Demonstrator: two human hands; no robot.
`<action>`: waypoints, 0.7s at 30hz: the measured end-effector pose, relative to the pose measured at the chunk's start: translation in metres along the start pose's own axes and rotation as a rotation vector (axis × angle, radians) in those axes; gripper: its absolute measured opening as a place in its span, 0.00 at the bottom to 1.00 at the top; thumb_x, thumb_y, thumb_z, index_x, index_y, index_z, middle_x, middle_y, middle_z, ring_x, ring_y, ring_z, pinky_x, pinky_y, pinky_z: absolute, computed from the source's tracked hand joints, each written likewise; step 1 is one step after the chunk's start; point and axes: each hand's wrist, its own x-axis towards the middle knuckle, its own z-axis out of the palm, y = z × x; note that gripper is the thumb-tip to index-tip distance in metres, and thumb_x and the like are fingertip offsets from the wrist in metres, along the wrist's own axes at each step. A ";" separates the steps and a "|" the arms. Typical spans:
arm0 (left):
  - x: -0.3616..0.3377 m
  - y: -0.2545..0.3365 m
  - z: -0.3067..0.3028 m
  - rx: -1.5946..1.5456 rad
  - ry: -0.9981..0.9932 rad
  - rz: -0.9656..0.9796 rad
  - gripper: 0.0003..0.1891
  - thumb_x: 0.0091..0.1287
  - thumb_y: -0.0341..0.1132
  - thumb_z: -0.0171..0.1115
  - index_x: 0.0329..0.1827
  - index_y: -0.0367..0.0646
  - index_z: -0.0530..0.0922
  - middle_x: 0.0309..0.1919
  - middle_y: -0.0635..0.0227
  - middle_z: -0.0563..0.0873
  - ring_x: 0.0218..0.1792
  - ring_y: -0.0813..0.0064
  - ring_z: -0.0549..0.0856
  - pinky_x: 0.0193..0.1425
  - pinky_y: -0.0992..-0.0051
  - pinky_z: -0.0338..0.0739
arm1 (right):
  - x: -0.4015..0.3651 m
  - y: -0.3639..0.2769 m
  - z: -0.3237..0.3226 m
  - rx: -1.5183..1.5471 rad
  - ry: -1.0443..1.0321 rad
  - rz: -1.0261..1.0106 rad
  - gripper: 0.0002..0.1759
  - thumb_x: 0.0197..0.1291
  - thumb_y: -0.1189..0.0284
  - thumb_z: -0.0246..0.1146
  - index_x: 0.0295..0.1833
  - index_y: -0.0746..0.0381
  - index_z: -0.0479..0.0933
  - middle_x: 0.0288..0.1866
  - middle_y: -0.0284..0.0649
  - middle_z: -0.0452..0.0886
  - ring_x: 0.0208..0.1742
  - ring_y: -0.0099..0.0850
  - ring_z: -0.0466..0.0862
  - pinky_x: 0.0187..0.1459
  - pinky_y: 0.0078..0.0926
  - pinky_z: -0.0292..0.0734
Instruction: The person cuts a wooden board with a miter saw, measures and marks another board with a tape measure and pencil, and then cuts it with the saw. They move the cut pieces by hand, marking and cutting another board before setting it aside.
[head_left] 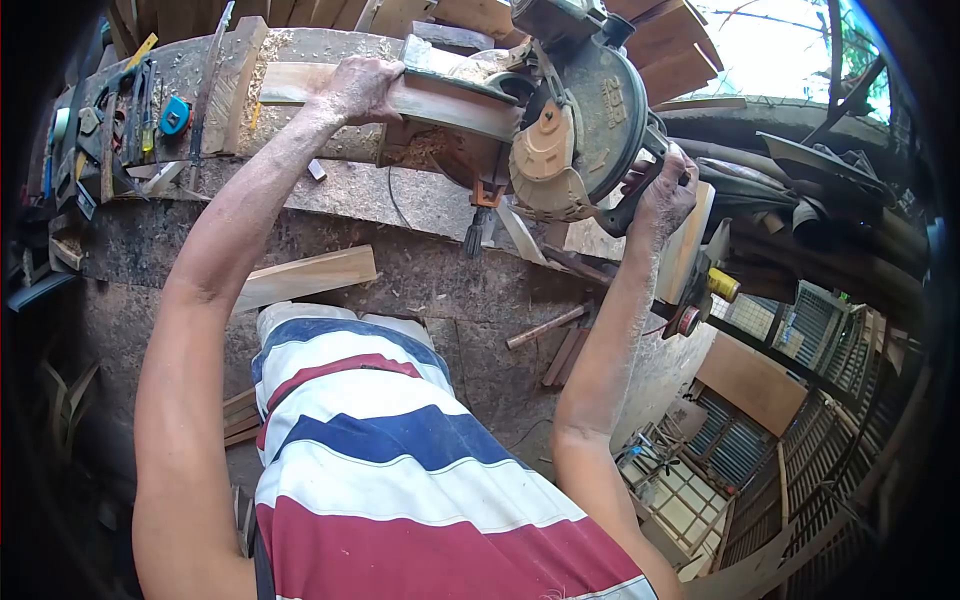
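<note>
A wooden board [450, 107] lies along the fence of a miter saw [600, 120], reaching left over the sawdust-covered bench. My left hand [360, 90] is closed over the board, its fingers wrapped over the top edge to the left of the blade guard [545, 150]. On the right, my right hand [665, 190] is wrapped round the saw's black handle [625, 210]. The saw head is lowered at the board's right end. Whether the blade touches the wood is hidden behind the guard.
On the bench's left lie a teal tape measure [175, 115], several hand tools and an upright wood strip [245, 90]. An orange-and-black clamp knob [480, 215] juts from the saw's front. Below, a loose plank [310, 278] lies near my legs. Stacked boards [660, 45] stand behind.
</note>
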 end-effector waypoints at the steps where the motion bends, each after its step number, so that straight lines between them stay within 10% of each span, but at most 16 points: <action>1: 0.000 0.000 0.000 0.009 -0.002 0.000 0.39 0.54 0.60 0.88 0.58 0.42 0.81 0.45 0.48 0.94 0.53 0.44 0.94 0.60 0.48 0.89 | 0.000 0.001 0.000 0.017 -0.003 -0.006 0.25 0.82 0.51 0.66 0.63 0.62 0.76 0.29 0.42 0.87 0.21 0.29 0.86 0.23 0.24 0.79; 21: 0.005 -0.005 0.009 0.026 -0.023 -0.031 0.44 0.52 0.63 0.87 0.64 0.44 0.82 0.50 0.47 0.94 0.56 0.44 0.94 0.63 0.48 0.88 | 0.032 -0.022 -0.008 0.128 -0.171 0.241 0.38 0.82 0.42 0.43 0.78 0.60 0.72 0.24 0.36 0.77 0.20 0.30 0.77 0.24 0.31 0.73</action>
